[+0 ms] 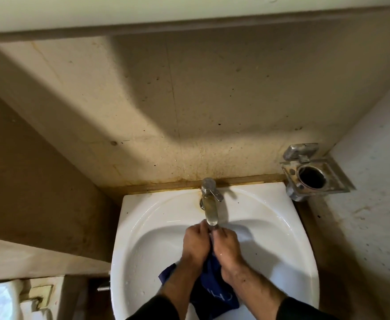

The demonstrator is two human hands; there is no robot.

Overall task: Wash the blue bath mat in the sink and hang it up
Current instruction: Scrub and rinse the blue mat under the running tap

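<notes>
The blue bath mat hangs bunched inside the white sink, its lower part draped toward the front rim. My left hand and my right hand grip its top edge side by side, directly under the spout of the chrome tap. Both hands look wet. The cloth between my fingers is mostly hidden by the hands. Whether water is running I cannot tell.
A metal holder with a round opening is fixed to the wall right of the sink. A stained beige wall rises behind the tap. A white toilet cistern stands at lower left.
</notes>
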